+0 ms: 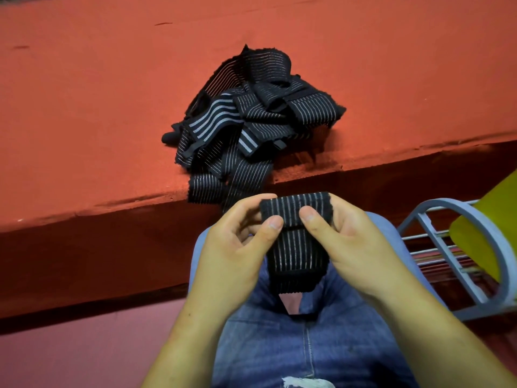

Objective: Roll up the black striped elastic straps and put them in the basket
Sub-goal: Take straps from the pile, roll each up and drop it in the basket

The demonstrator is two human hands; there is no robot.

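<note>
A black elastic strap with thin white stripes (298, 253) is held over my lap, its top end folded into the start of a roll. My left hand (237, 247) pinches the roll's left side with thumb on front. My right hand (344, 242) pinches the right side the same way. The strap's loose tail hangs down between my knees. A tangled pile of black striped straps (251, 119) lies on the red ledge (84, 107), some ends drooping over its front edge. A grey wire basket (458, 256) stands at my right.
A yellow-green object (492, 225) sits in or over the basket at the far right. The ledge drops to a dark red front face, with a pink floor (70, 345) below at left. My jeans-clad legs fill the lower middle.
</note>
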